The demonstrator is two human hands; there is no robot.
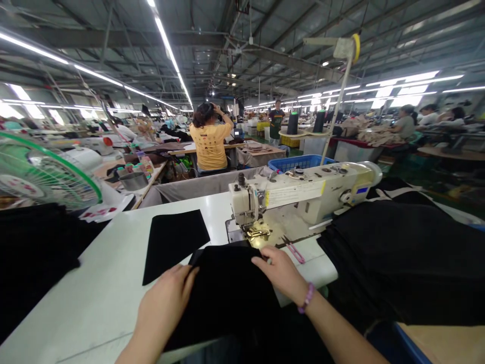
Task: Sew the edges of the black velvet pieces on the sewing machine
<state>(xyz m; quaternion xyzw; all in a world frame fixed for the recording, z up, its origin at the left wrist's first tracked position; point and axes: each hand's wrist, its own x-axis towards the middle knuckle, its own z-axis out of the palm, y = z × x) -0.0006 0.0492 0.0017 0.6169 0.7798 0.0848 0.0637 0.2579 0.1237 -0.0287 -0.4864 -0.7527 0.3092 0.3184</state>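
Observation:
A piece of black fabric [227, 288] drapes over the table's front edge, its far edge close to the needle area of the sewing machine [295, 194]. My left hand [166, 298] grips the fabric's left edge, thumb on top and fingertips partly hidden. At the right corner, my right hand [280, 268] pinches the same fabric and also has a small light-coloured thing, too small to name, between its fingers. A second black fabric panel [174, 240] lies flat to the left. Pink-handled thread snips [293, 248] rest just beyond my right hand.
Stacks of black fabric lie at the right [413, 258] and far left [34, 258]. A green-rimmed fan [49, 172] stands at the left. Behind the machine are a blue basket [299, 162] and thread cones [293, 124]. A person in a yellow shirt [210, 141] sits ahead.

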